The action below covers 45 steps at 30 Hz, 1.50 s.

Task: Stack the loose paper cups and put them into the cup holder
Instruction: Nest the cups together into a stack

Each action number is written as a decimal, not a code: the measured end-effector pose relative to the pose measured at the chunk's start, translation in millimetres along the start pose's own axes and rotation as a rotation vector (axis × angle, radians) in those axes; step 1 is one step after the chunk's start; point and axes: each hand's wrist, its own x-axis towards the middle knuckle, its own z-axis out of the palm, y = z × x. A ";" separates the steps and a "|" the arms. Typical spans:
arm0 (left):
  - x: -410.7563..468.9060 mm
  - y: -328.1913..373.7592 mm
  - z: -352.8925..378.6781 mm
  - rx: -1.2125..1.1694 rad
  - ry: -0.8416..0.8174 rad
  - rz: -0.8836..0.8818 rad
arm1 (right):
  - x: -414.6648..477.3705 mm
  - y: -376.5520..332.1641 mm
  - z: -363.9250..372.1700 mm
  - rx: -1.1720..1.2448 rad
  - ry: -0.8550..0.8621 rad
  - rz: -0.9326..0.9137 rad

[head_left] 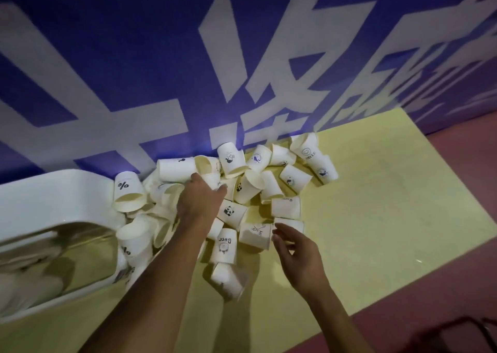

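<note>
Several loose white paper cups [232, 161] with small black prints lie tumbled in a pile on a pale yellow table [376, 204], against a blue wall. My left hand [199, 199] reaches into the middle of the pile, palm down, fingers resting on cups; whether it grips one I cannot tell. My right hand [295, 256] hovers open at the pile's near right edge, fingertips just short of a cup lying on its side [289, 225]. A white cup holder [53, 199] with a clear window lies on its side at the left, cups visible inside.
The blue wall [134, 70] with large white characters stands right behind the pile. The yellow table's right edge borders a reddish floor [457, 285]. A dark object [457, 336] shows at the bottom right corner.
</note>
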 end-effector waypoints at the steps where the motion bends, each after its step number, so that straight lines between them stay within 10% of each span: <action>1: 4.6 3.5 2.3 0.005 0.008 -0.034 | 5.0 2.6 -1.8 0.003 -0.008 0.007; 12: 16.6 7.8 1.7 -0.236 0.015 -0.154 | 90.1 -13.6 2.0 -0.083 -0.086 -0.038; 24: -34.6 -46.6 -33.4 -0.505 -0.057 0.164 | 186.2 -36.6 35.4 -0.572 -0.341 -0.011; 45: -81.9 -181.3 -113.7 -0.660 -0.100 0.297 | 10.9 -128.2 83.0 -0.027 -0.136 -0.280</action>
